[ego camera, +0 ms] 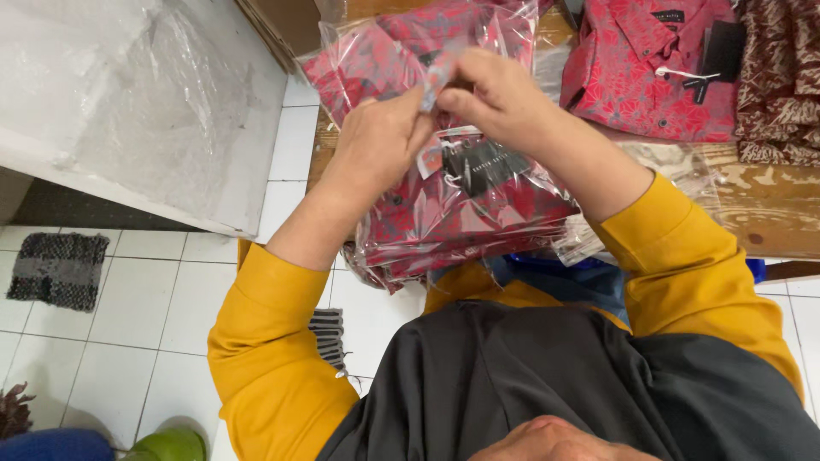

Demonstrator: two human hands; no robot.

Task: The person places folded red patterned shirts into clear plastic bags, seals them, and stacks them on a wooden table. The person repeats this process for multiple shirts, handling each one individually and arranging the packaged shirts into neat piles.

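bagged shirts (453, 196) sat front and centre, a stack of folded red patterned shirts sealed in clear crinkly plastic, propped against the person's front at the near edge of a wooden table (769, 205). on the top bag a dark rectangular tag (483, 164) showed through the plastic, with a small pale and orange label just left of it. both hands worked the top of that bag: the left hand (376, 141) lay closed over the plastic, fingers curled down onto it, and the right hand (500, 98) pinched a small strip of tape (437, 78), bluish and shiny, between thumb and fingertips, right where the two hands met. mustard yellow sleeves (273, 358) ran back toward the camera over a dark grey top.

far right on the table lay an unbagged red shirt (649, 68), folded with its collar up, a black tag and a white plastic fastener at the neck. just right of it sat a brown and cream patterned cloth (781, 85), folded in soft ridges. loose clear plastic (675, 166) lay crumpled on the wood near the right forearm.

far left, a white slab (102, 111) draped in thin wrinkled film stood over white floor tiles (128, 299). a grey woven mat (58, 269) rested on the tiles at the left, rough and checked. something blue (564, 273) peeked out under the stack.
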